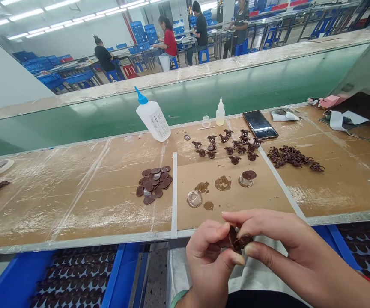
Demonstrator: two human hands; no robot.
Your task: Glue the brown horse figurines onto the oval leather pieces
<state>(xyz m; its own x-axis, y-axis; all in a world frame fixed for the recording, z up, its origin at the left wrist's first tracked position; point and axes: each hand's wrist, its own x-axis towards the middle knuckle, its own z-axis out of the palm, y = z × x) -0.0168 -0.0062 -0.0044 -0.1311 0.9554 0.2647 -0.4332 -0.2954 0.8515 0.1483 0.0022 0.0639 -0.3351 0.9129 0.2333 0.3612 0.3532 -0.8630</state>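
Note:
Low in the head view, my left hand (pixel 209 256) and my right hand (pixel 278 244) meet over my lap. Both pinch a small dark brown piece (pixel 238 240) between fingertips and thumbs; it looks like a disc joined to a little figure. Just beyond them on the cardboard-topped bench (pixel 76 201) lie a pile of brown discs (pixel 154 184), a small clear cup (pixel 194 199), a second cup with a disc on top (pixel 246 177) and glue stains (pixel 222 183). Further back stand several small brown figures (pixel 228 145).
A leaning white glue bottle with a blue tip (pixel 152 116), a small dropper bottle (pixel 220 113) and a black phone (pixel 260 124) sit at the back. A heap of brown parts (pixel 292 157) lies right. Blue bins (pixel 76 278) of parts sit below. Other people work far behind.

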